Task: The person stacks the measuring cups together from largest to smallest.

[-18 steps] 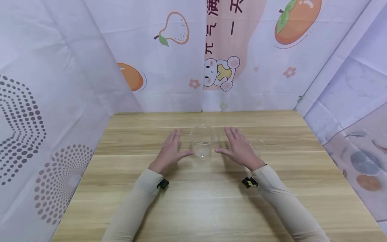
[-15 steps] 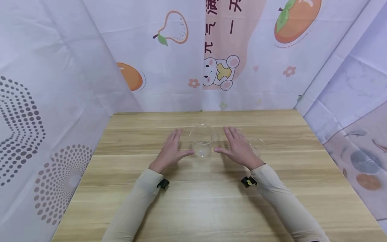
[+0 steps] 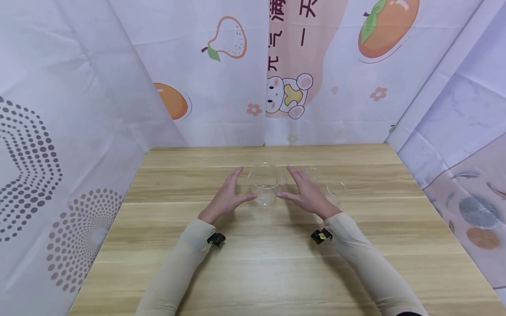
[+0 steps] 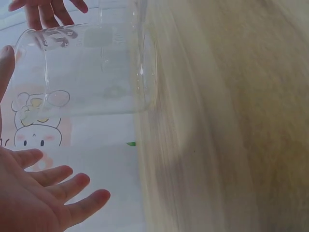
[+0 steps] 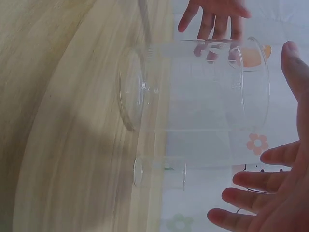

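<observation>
A large clear glass beaker (image 3: 264, 177) stands upright on the wooden table between both hands. My left hand (image 3: 228, 195) is at its left side, thumb and fingers spread apart. On the opposite side my right hand (image 3: 309, 195) is held the same way, its thumb close to the glass. Straight, spread fingers of the left hand (image 4: 41, 195) show in the left wrist view beside the beaker (image 4: 89, 72). In the right wrist view, a gap shows between the right hand (image 5: 275, 193) and the beaker (image 5: 193, 92). Whether the left thumb touches the glass I cannot tell.
To the right of the right hand stands a smaller clear glass vessel (image 3: 336, 189). Another faint glass rim (image 3: 312, 172) shows behind that hand. A small glass (image 5: 160, 174) also appears past the beaker. A printed curtain (image 3: 221, 101) hangs at the table's back edge.
Both hands have moved slightly inward toward the beaker, and their thumbs are nearer to it. The beaker has stayed in place.
</observation>
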`<state>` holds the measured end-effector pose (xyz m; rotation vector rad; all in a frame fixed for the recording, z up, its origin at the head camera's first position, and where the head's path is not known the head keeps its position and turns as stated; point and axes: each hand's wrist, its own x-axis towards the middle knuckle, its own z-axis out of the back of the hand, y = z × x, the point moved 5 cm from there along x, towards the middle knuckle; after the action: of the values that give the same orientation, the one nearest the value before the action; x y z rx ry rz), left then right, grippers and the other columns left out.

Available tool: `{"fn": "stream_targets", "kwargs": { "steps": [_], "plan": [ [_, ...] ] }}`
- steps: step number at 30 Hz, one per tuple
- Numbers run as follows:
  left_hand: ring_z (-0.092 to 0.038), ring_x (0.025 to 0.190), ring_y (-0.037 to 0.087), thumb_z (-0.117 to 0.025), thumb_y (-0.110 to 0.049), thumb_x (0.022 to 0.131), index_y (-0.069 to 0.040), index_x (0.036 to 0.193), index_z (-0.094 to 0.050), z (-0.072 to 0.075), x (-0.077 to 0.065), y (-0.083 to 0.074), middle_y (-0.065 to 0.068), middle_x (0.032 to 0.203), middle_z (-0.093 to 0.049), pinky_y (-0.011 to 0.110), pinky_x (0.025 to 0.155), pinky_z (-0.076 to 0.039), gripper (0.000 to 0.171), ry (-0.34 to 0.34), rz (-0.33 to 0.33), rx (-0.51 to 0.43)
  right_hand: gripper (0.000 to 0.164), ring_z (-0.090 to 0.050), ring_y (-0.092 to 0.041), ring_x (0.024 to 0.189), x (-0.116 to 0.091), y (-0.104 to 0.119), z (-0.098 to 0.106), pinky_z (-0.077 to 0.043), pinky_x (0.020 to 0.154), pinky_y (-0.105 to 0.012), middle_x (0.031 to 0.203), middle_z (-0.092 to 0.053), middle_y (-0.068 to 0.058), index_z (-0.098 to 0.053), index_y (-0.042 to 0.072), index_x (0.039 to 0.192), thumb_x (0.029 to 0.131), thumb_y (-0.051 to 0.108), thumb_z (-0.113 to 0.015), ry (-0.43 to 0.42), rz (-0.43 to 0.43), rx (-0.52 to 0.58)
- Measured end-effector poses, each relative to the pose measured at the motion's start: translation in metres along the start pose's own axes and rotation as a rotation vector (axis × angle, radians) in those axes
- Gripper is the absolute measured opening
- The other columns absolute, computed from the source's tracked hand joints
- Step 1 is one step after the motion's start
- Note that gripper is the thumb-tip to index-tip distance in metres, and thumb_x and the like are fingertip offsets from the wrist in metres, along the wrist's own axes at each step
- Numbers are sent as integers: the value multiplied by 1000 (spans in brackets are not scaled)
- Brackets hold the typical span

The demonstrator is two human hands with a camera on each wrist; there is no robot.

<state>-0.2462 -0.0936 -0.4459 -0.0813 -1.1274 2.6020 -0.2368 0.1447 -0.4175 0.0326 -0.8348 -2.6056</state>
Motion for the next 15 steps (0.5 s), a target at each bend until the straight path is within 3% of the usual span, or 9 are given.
{"fn": "stream_targets", "kwargs": {
  "steps": [10, 15],
  "plan": [
    [-26, 146, 37, -76, -51, 80, -18, 157, -15, -3, 3, 2, 14, 161, -22, 59, 116, -27, 103, 17, 14, -106, 91, -31, -41, 143, 7, 3, -7, -28, 116, -61, 156, -32, -19, -25, 4, 153, 87, 47, -70, 2, -5, 113],
    [-30, 144, 37, -77, -48, 80, -18, 157, -16, -7, 5, 4, 17, 158, -27, 61, 114, -31, 103, 18, 2, -148, 91, -42, -41, 136, 10, 3, -12, -37, 111, -59, 151, -40, -20, -26, 5, 153, 85, 45, -72, 4, -5, 179]
  ]
}}
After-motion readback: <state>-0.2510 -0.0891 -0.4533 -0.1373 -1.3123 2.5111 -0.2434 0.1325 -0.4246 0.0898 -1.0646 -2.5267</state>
